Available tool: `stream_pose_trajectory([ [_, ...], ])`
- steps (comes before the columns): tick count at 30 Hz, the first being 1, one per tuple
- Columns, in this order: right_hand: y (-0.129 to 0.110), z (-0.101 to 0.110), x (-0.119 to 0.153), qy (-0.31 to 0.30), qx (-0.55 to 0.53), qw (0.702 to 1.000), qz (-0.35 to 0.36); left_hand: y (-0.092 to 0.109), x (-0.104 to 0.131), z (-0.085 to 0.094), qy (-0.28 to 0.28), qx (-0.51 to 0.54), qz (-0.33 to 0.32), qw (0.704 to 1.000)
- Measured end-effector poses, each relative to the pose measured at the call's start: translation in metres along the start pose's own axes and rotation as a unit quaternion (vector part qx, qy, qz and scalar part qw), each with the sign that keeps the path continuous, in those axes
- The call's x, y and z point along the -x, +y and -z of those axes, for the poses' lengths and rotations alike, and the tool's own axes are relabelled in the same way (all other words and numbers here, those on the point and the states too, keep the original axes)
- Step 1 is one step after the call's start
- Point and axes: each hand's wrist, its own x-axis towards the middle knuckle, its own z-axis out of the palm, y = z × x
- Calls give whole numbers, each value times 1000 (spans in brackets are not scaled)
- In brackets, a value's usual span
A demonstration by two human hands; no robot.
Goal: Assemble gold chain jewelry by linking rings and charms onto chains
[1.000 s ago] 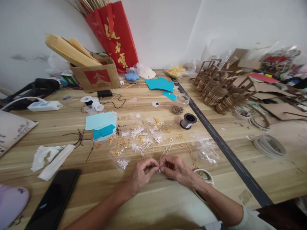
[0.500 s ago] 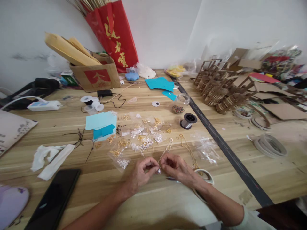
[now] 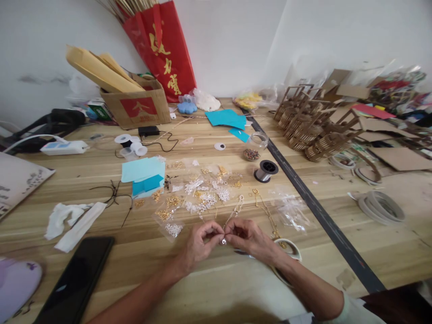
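Observation:
My left hand (image 3: 204, 240) and my right hand (image 3: 248, 236) meet at their fingertips low in the middle of the view, both pinched. Between them is the end of a thin silver chain (image 3: 235, 210), which runs up and away across the table. A small silver charm (image 3: 223, 241) hangs just below the touching fingertips. Which fingers grip the chain and which the charm is too small to make out. Right of the chain lies a gold chain (image 3: 267, 215). Plastic bags of silver rings (image 3: 173, 230) and gold findings (image 3: 173, 201) lie beyond my left hand.
A wire spool (image 3: 266, 171) and a bowl of beads (image 3: 251, 155) stand farther back. A dark strip (image 3: 313, 209) crosses the table on the right. At left lie a phone (image 3: 76, 281) and white tissue (image 3: 64, 220). Under my right forearm is a white ring-shaped item (image 3: 295, 249).
My right fingertips have moved slightly left and now touch those of my left hand. The view has shifted a little; the things on the table lie as before.

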Motion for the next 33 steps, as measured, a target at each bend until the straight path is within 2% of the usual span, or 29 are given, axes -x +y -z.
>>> stream_pose_trajectory([
  [6,7,3,0,-17,3,1000,15,4,0,1,9,5,15,1000],
  [15,4,4,1,-8,5,1000,18,4,0,2,27,87,75,993],
  [24,-6,13,4,6,106,993,43,1,0,5,31,62,56,996],
  [29,-1,12,2,11,95,995,41,3,-1,7,46,41,52,997],
  [33,3,11,1,16,84,995,42,7,0,9,53,69,53,995],
])
